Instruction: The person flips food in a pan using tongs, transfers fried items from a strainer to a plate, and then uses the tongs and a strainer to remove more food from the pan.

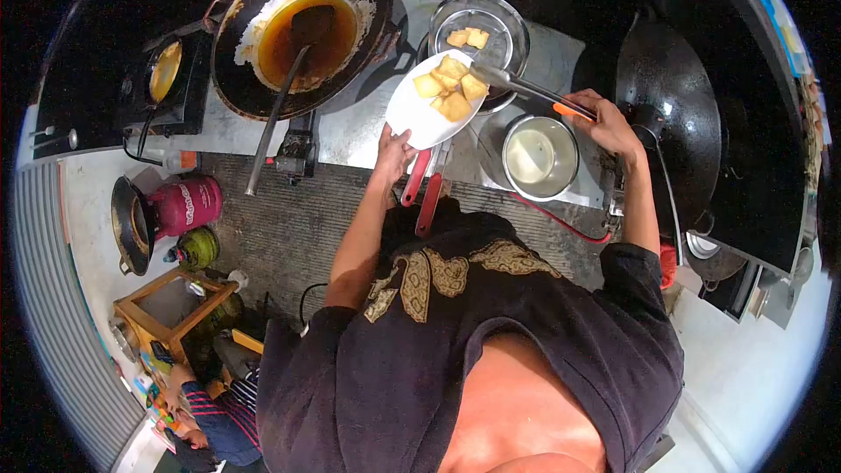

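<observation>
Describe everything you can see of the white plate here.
The white plate is oval and smooth; ceramic or plastic, I can't tell. The left hand holds it by the near edge, thumb on top. Several golden, fried-looking pieces sit toward its far right side, leaving its near left bare. It overlaps a round metal container in view; tongs reach its right edge, contact unclear.

Head-worn camera looks forward and steeply down over the wearer's torso (526, 315) | left hand (396, 152) and right hand (606, 126) close, near mid-frame | metal surface (556, 51) beneath them, floor (272, 232) farther below | wide view bows toward dark, rounded edges
</observation>
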`<state>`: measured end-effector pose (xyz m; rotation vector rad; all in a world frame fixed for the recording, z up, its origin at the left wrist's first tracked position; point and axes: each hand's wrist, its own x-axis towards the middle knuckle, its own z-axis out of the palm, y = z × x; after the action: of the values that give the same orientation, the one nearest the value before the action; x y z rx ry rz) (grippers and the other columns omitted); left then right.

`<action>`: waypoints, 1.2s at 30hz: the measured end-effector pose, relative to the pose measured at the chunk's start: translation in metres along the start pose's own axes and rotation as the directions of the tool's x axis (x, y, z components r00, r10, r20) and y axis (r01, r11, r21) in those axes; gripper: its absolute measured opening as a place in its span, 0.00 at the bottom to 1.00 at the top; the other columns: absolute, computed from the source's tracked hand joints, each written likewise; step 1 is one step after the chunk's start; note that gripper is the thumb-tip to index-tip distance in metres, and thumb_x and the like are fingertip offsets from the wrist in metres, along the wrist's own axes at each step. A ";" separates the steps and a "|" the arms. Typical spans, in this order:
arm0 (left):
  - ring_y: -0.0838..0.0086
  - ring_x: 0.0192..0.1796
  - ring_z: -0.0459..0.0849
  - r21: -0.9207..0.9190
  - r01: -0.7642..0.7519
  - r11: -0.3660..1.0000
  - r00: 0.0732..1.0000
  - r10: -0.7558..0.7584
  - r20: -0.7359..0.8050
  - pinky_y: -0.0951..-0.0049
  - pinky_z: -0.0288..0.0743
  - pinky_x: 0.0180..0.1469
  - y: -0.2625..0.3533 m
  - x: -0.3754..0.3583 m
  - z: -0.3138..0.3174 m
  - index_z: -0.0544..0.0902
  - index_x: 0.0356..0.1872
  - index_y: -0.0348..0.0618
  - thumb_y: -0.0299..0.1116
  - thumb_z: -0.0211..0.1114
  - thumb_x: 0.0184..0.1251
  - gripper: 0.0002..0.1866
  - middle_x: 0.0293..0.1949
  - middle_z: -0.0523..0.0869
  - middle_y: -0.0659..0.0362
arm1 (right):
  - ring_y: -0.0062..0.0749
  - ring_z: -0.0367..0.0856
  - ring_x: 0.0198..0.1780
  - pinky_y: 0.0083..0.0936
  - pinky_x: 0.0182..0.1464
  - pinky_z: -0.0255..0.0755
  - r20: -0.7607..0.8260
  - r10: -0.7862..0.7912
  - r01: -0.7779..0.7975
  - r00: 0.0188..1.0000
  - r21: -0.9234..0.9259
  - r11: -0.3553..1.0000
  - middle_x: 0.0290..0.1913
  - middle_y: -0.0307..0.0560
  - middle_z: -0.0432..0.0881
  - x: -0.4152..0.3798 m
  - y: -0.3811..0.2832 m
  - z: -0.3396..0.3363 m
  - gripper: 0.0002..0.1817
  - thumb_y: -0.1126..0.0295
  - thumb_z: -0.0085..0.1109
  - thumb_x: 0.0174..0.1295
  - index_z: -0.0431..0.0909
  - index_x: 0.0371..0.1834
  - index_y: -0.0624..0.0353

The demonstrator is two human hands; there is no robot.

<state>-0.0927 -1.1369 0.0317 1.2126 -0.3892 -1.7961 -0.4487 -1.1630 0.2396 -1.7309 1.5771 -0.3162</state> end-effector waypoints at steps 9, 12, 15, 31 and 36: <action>0.66 0.44 0.80 -0.001 -0.070 0.998 0.996 0.070 -0.063 0.68 0.79 0.40 0.003 -0.014 -0.015 0.56 0.58 0.44 0.22 0.50 0.62 0.23 0.48 0.74 0.52 | 0.18 0.69 0.28 0.21 0.20 0.61 0.212 0.460 -0.502 0.862 0.232 0.833 0.24 0.36 0.73 0.090 0.126 0.057 0.23 0.52 0.54 0.56 0.76 0.44 0.60; 0.65 0.43 0.80 0.031 -0.081 0.996 0.991 0.084 -0.106 0.69 0.80 0.38 0.003 -0.018 -0.023 0.58 0.57 0.44 0.22 0.50 0.62 0.22 0.46 0.75 0.51 | 0.21 0.65 0.21 0.20 0.18 0.58 0.112 0.460 -0.467 0.881 0.366 0.805 0.21 0.37 0.72 0.106 0.143 0.091 0.22 0.49 0.53 0.54 0.77 0.33 0.60; 0.68 0.37 0.81 0.019 -0.063 0.998 0.984 0.065 -0.168 0.71 0.79 0.32 0.008 -0.022 -0.022 0.58 0.57 0.43 0.22 0.50 0.62 0.22 0.44 0.76 0.51 | 0.18 0.64 0.19 0.18 0.17 0.57 0.088 0.456 -0.446 0.886 0.437 0.781 0.20 0.35 0.71 0.112 0.124 0.095 0.19 0.52 0.53 0.55 0.75 0.30 0.59; 0.68 0.35 0.82 0.065 -0.051 0.997 0.994 0.057 -0.093 0.74 0.78 0.29 0.009 -0.019 -0.026 0.59 0.57 0.45 0.23 0.50 0.63 0.21 0.43 0.77 0.52 | 0.31 0.78 0.44 0.24 0.46 0.69 -0.332 0.265 -0.227 0.905 0.149 0.962 0.41 0.44 0.80 0.121 0.160 0.138 0.20 0.60 0.60 0.52 0.76 0.46 0.57; 0.66 0.44 0.80 0.047 -0.056 0.997 0.994 0.060 -0.087 0.67 0.77 0.42 0.007 -0.009 -0.019 0.58 0.58 0.45 0.24 0.51 0.63 0.22 0.47 0.75 0.51 | 0.41 0.75 0.47 0.29 0.46 0.70 -0.443 0.122 -0.229 0.888 -0.198 0.953 0.45 0.44 0.75 0.063 0.076 0.084 0.19 0.64 0.57 0.52 0.73 0.48 0.55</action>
<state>-0.0717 -1.1290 0.0329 1.2939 -0.4120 -1.6860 -0.4390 -1.1874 0.1125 -1.7630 2.1578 -0.4469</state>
